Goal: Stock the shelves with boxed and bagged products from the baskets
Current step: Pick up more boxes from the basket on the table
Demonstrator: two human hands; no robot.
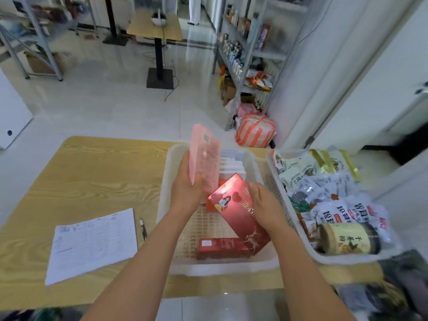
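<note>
left hand (185,193) — pink box (203,156), right hand (266,202) — red box (236,212)

The tabletop (92,181) is pale wood with a strong grain and rounded corners. A printed sheet of paper (92,244) lies flat on its left part, slightly turned, with a dark pen (143,228) just beside the sheet's right edge. Right of the pen stands a white basket (166,181) with latticed walls, reaching from near the front edge almost to the far one. A second white basket (347,258) sits just beside it at the tabletop's right end, angled a little.
</note>
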